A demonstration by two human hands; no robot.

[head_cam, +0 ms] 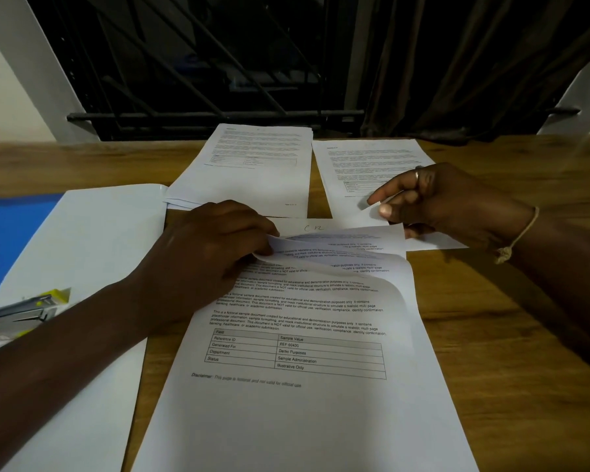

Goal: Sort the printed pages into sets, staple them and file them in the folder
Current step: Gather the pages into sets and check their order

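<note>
Printed pages (pixel 304 352) curl upward, left hand (pixel 212 247) and right hand (pixel 440 202) pinching their top edges.

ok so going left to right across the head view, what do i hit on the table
stapler → left hand → right hand, both hands pinching sheets of the near pages; far stacks overlap, left out

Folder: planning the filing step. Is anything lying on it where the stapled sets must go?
Yes: the stapler lies on the folder's left part, and the left forearm crosses over its near half.
</note>
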